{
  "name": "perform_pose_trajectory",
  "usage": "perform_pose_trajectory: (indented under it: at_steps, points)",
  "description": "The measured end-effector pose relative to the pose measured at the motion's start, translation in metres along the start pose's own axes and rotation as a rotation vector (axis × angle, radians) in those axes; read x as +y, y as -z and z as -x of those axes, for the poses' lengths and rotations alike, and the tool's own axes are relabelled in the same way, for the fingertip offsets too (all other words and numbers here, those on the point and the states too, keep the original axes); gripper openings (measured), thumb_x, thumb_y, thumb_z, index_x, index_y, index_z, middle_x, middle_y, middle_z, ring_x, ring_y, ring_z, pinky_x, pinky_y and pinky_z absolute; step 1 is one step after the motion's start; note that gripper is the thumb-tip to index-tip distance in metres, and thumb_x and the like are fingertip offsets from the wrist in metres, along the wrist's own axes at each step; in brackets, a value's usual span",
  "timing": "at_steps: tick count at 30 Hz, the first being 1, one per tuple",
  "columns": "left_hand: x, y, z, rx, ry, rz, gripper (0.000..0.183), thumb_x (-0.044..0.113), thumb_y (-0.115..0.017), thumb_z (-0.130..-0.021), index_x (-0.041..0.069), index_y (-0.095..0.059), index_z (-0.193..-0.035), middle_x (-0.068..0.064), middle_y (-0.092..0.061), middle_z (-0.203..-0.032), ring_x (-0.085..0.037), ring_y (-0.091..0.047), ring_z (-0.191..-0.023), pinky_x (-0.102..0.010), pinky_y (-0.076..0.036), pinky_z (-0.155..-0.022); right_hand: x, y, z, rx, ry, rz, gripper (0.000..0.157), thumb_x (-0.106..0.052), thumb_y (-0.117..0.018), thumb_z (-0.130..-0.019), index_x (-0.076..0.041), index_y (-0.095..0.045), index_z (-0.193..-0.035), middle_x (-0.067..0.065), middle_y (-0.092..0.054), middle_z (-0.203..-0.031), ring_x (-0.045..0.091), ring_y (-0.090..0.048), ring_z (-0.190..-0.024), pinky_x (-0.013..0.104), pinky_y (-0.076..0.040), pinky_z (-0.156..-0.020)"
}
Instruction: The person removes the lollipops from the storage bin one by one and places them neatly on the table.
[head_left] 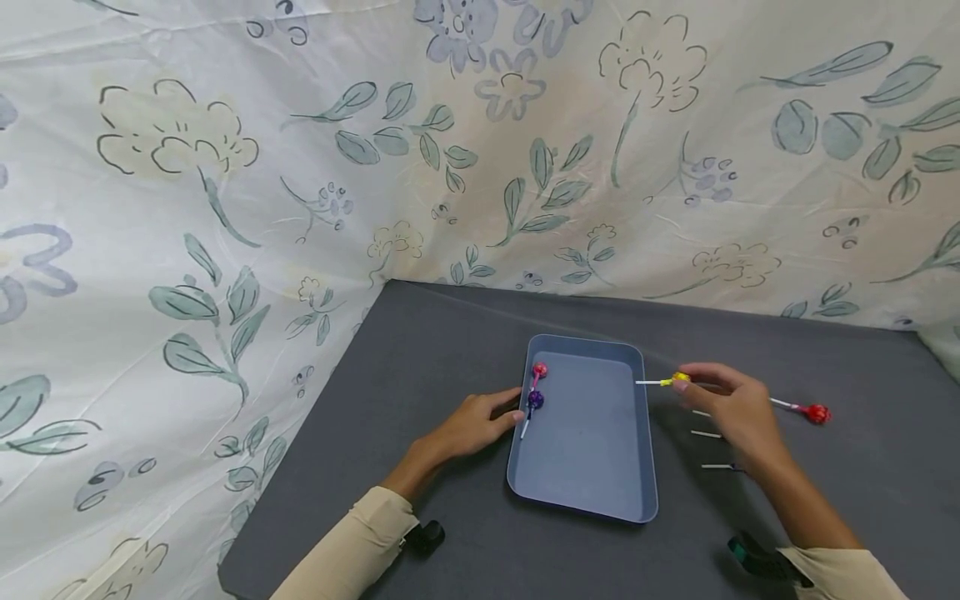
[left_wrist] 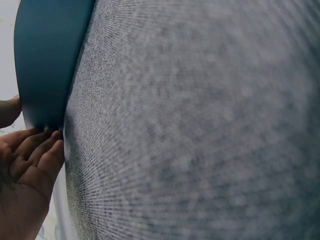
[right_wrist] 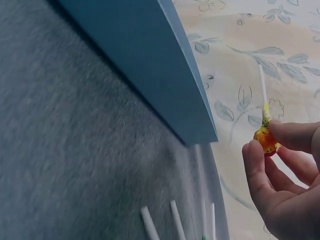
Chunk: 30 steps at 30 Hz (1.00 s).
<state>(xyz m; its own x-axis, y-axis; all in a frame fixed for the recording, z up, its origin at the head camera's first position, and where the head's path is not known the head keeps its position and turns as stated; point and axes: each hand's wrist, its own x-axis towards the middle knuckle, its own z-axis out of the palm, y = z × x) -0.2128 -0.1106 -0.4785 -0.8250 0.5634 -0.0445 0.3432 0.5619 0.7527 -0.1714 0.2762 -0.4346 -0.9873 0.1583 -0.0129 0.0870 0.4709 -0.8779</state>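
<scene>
A blue-grey tray (head_left: 592, 450) lies on the dark table. Inside it, along the left wall, are a pink lollipop (head_left: 540, 369) and a purple lollipop (head_left: 536, 400). My left hand (head_left: 471, 423) holds the tray's left edge, thumb at the rim and fingers (left_wrist: 50, 147) against the outer wall. Between thumb and fingertips, my right hand (head_left: 738, 412) pinches a yellow lollipop (right_wrist: 267, 140) by its candy end. The lollipop's white stick points left, above the tray's right rim, clear of the tabletop.
Right of the tray, a red lollipop (head_left: 817, 413) lies on the table (head_left: 450, 333). Several white sticks (head_left: 707, 433) show near the right hand, their other ends mostly hidden under it. A floral cloth (head_left: 525, 167) hangs behind and to the left.
</scene>
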Motion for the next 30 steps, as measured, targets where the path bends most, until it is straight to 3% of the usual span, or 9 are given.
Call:
perform_pose_trajectory:
  at_steps: [3, 6, 12, 17, 30]
  points:
    - [-0.001, 0.000, 0.000, 0.001, -0.002, 0.007, 0.059, 0.039, -0.056, -0.111, 0.008, -0.048, -0.160, -0.012, -0.052, -0.159, -0.027, -0.051, -0.147, -0.049, -0.041, -0.122, 0.004, 0.006, 0.002, 0.014, -0.008, -0.015, 0.052, -0.037, -0.077, -0.100, 0.000, -0.067, -0.136, -0.017, -0.072, -0.104, 0.014, -0.077, -0.085, 0.028, -0.062, -0.073]
    - [0.000, 0.000, 0.001, -0.002, 0.001, 0.010, 0.059, 0.039, -0.056, -0.111, 0.008, -0.048, -0.160, -0.012, -0.052, -0.159, -0.027, -0.051, -0.147, -0.049, -0.041, -0.122, 0.009, 0.013, 0.004, 0.031, -0.010, -0.033, 0.051, -0.035, -0.078, -0.099, 0.001, -0.068, -0.134, -0.017, -0.074, -0.100, 0.014, -0.077, -0.081, 0.029, -0.062, -0.070]
    - [0.003, 0.001, 0.002, -0.011, 0.007, 0.012, 0.059, 0.040, -0.056, -0.111, 0.009, -0.047, -0.160, -0.012, -0.052, -0.160, -0.027, -0.050, -0.148, -0.049, -0.040, -0.122, 0.024, 0.029, 0.010, 0.047, -0.013, -0.085, 0.040, -0.031, -0.077, -0.100, -0.005, -0.073, -0.130, -0.027, -0.070, -0.097, 0.011, -0.077, -0.081, 0.026, -0.063, -0.070]
    - [0.002, 0.001, 0.003, -0.010, -0.005, 0.021, 0.058, 0.037, -0.057, -0.111, 0.007, -0.048, -0.160, -0.013, -0.052, -0.159, -0.027, -0.050, -0.147, -0.048, -0.041, -0.122, 0.034, 0.039, 0.015, 0.076, -0.075, -0.079, 0.037, -0.035, -0.079, -0.098, -0.014, -0.074, -0.127, -0.030, -0.070, -0.095, 0.009, -0.077, -0.080, 0.023, -0.060, -0.069]
    - [0.003, 0.002, 0.002, -0.004, -0.014, 0.017, 0.058, 0.037, -0.057, -0.111, 0.005, -0.049, -0.159, -0.013, -0.053, -0.158, -0.027, -0.050, -0.147, -0.049, -0.041, -0.122, 0.056, 0.061, 0.019, 0.188, -0.189, -0.040, 0.040, -0.034, -0.076, -0.100, -0.008, -0.071, -0.130, -0.036, -0.064, -0.088, 0.001, -0.072, -0.076, 0.021, -0.059, -0.066]
